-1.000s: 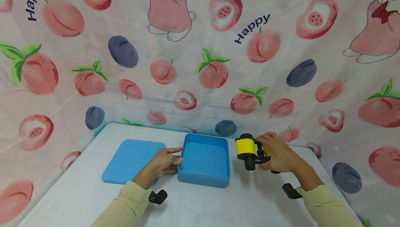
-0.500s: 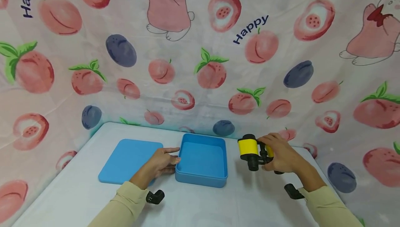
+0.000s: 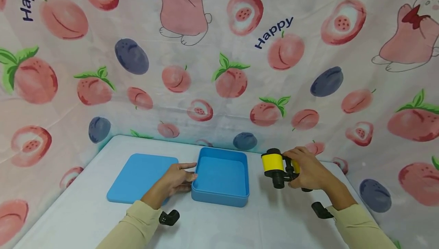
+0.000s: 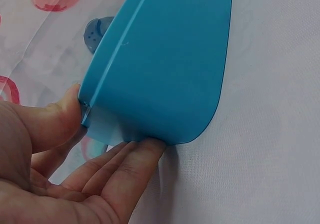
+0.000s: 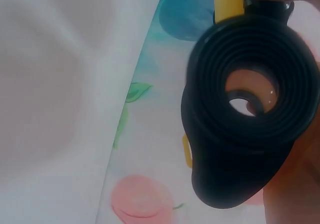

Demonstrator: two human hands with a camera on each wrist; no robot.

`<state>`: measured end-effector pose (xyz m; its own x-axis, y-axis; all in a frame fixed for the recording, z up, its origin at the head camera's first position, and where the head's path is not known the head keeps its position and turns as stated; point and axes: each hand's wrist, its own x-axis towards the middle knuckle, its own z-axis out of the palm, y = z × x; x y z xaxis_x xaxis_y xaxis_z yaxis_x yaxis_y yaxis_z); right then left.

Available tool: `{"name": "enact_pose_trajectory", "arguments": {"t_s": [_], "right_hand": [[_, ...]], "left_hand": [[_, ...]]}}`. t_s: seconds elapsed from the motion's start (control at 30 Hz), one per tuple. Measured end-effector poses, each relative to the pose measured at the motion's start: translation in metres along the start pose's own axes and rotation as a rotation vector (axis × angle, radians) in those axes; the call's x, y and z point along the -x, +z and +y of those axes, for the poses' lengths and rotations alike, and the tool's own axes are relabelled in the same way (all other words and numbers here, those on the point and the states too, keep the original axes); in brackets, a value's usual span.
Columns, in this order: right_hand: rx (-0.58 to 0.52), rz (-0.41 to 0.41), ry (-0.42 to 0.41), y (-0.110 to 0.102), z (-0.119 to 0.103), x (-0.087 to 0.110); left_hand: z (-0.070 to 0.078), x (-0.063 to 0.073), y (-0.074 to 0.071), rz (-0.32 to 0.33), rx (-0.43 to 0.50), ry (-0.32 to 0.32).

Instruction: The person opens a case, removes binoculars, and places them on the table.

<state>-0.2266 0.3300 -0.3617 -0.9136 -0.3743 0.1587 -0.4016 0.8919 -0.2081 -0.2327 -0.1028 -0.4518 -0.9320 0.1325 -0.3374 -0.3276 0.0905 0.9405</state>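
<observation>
My left hand (image 3: 176,180) is at the left side of an open blue box (image 3: 223,199), its thumb at the rim and its other fingers against the outer wall. The left wrist view shows the thumb (image 4: 55,116) at the rim and the fingertips (image 4: 147,146) touching lower on the box wall (image 4: 165,79). To the right of the box, my right hand (image 3: 308,171) grips a pair of yellow and black binoculars (image 3: 273,162) above the table. The hand covers their right barrel. One dark eyepiece (image 5: 250,129) fills much of the right wrist view.
A flat blue lid (image 3: 142,174) lies on the white table (image 3: 219,228) left of the box, partly behind my left hand. A fruit-printed cloth (image 3: 202,66) hangs along the table's back and sides. Black wrist cameras (image 3: 169,217) sit near both sleeves.
The scene has shifted slightly left as the head view turned. My right hand with the binoculars has moved slightly right, away from the box. The left hand stays on the box.
</observation>
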Motion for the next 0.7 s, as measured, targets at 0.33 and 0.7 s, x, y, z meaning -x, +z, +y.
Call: {"name": "enact_pose_trajectory", "arguments": {"t_s": [0.33,0.7], "right_hand": [[0.018,0.0,0.006,0.004,0.004,0.002],[0.028,-0.011,0.007,0.011,0.01,0.0]], "left_hand": [[0.0,0.001,0.003,-0.014,0.002,0.01],[0.001,0.002,0.001,-0.022,0.018,0.014]]}}
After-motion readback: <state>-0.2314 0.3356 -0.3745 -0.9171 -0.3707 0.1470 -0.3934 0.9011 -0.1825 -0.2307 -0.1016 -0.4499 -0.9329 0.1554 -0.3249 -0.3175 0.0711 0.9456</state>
